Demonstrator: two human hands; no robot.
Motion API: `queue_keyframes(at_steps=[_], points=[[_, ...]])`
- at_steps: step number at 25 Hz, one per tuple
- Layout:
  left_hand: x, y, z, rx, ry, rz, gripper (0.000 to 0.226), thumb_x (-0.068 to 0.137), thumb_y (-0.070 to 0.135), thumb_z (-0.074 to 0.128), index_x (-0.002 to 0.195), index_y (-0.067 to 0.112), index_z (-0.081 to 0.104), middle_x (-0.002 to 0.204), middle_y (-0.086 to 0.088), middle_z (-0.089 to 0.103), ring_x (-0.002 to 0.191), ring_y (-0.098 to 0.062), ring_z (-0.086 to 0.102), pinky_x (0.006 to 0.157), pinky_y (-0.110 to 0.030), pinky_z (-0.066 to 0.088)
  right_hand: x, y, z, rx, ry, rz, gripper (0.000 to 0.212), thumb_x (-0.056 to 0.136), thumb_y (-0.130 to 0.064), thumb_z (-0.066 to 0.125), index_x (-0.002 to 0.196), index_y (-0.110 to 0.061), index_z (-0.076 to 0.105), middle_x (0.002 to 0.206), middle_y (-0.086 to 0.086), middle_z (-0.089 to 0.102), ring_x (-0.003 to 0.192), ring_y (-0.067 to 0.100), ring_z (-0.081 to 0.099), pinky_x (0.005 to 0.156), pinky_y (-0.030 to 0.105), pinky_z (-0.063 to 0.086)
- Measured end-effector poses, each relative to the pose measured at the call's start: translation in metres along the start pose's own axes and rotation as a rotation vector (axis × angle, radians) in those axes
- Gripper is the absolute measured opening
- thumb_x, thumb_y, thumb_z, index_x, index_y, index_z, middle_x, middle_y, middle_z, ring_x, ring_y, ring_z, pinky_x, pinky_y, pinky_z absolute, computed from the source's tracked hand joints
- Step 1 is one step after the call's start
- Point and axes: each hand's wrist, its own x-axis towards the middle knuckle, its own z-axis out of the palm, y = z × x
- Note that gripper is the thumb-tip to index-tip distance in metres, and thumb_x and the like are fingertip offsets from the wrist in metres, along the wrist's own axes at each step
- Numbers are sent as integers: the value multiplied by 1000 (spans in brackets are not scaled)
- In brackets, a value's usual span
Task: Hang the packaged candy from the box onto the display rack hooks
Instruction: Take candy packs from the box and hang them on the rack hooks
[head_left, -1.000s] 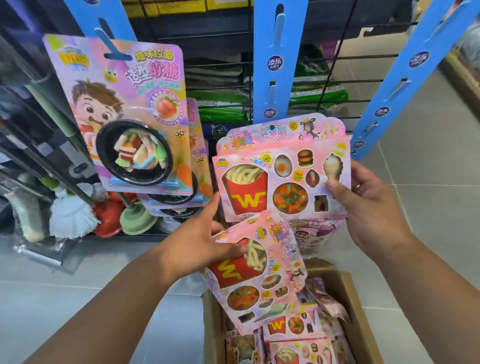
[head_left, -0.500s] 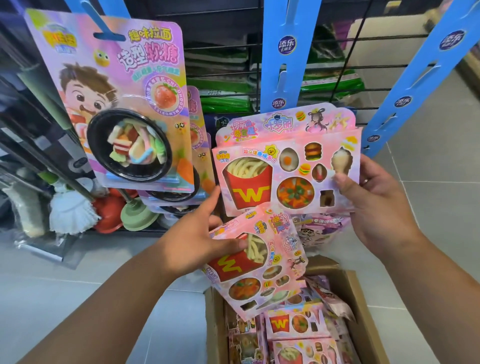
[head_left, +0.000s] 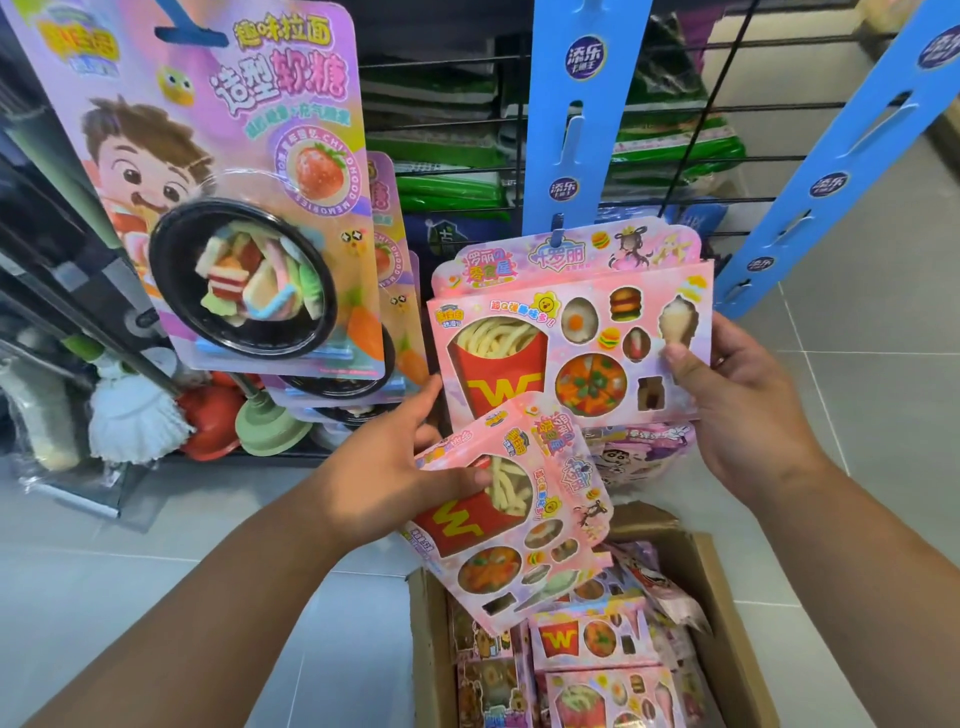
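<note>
My right hand (head_left: 748, 410) grips the right edge of a pink candy pack (head_left: 566, 322) with fries and pizza shapes, its top hole on the lowest hook of the middle blue hanging strip (head_left: 582, 114). My left hand (head_left: 395, 467) pinches a second, tilted pink candy pack (head_left: 514, 525), thumb on its face, index finger pointing up at the hung pack's lower left corner. Below, an open cardboard box (head_left: 727, 613) holds several more packs.
Purple candy cards with black bowls (head_left: 244, 208) hang at the left on another blue strip. A third blue strip (head_left: 841, 156) slants at the right. Behind are a black wire grid with green bags (head_left: 441, 187), mops and plungers (head_left: 208, 421), and a grey tiled floor.
The view has moved closer and slightly down. My right hand has brought the upper pack up so its hole sits at the strip's hook. My left hand keeps its pack.
</note>
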Motion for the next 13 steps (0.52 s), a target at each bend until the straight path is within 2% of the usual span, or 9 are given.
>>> queue_keyframes(at_steps=[3, 5, 7, 10, 13], points=[[2, -6, 0, -9, 10, -4, 106, 68, 53, 84, 151, 52, 17, 105, 15, 75, 97, -9, 73, 92, -42, 57, 6, 17, -1, -68, 12, 25, 31, 99, -9, 53, 125, -23, 62, 113, 1, 73, 106, 26, 70, 86, 57, 55], [3, -7, 1, -13, 51, 0, 97, 75, 44, 81, 150, 51, 20, 104, 19, 75, 95, -4, 72, 89, -35, 58, 10, 25, 1, -118, 25, 28, 29, 100, -10, 53, 122, -26, 62, 112, -1, 74, 105, 25, 70, 87, 54, 56], [5, -9, 1, 14, 97, 2, 97, 76, 43, 79, 153, 46, 20, 113, 16, 72, 96, -4, 72, 89, -33, 58, 14, 27, 5, -161, 43, 24, 28, 100, -11, 52, 121, -28, 62, 110, -3, 73, 103, 20, 70, 82, 45, 60], [7, -13, 2, 38, 147, 21, 107, 68, 54, 83, 155, 41, 22, 126, 8, 67, 106, -3, 67, 93, -36, 57, 15, 24, 11, -232, 67, 6, 30, 100, -10, 52, 128, -19, 58, 111, -4, 70, 99, 11, 68, 66, 19, 56], [4, -17, 6, -97, 163, 58, 93, 72, 39, 82, 153, 36, 34, 122, 16, 67, 103, 3, 68, 89, -30, 59, 8, 26, 13, -338, 129, 4, 31, 98, -16, 58, 129, -19, 58, 105, -10, 65, 91, 4, 64, 70, 16, 49]])
